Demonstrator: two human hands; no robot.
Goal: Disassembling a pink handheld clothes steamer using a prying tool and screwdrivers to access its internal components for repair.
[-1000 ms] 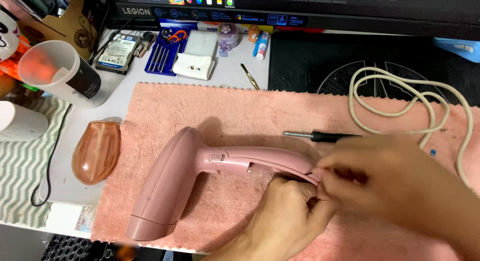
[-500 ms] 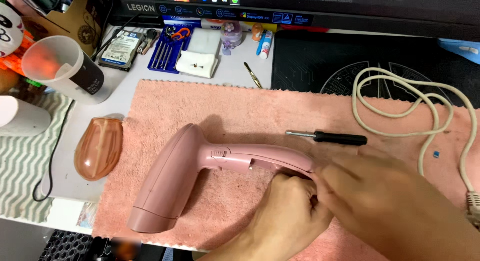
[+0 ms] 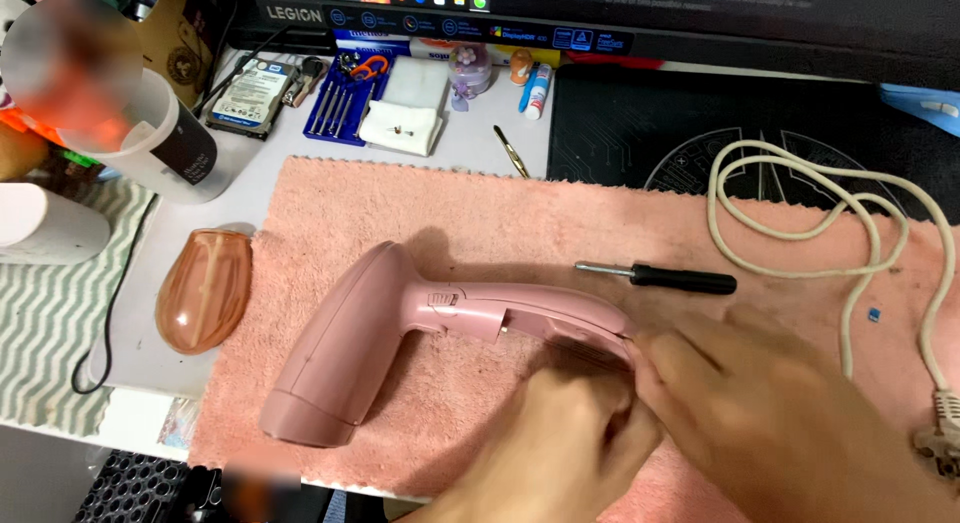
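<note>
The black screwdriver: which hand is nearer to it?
Right. The right hand lies just below the screwdriver, not touching; the left hand sits lower, below the pink appliance's handle.

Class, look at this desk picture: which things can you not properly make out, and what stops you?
- Head view: the end of the pink steamer's handle, covered by both hands: left hand, right hand.
- White cord: its plug is cut off by the right edge.
- Blurred patch top left, over the cup.

Both hands are bare: the left hand point(image 3: 560, 453) and right hand point(image 3: 770, 423) show no gloves, rings, watch or sleeves in view.
</note>
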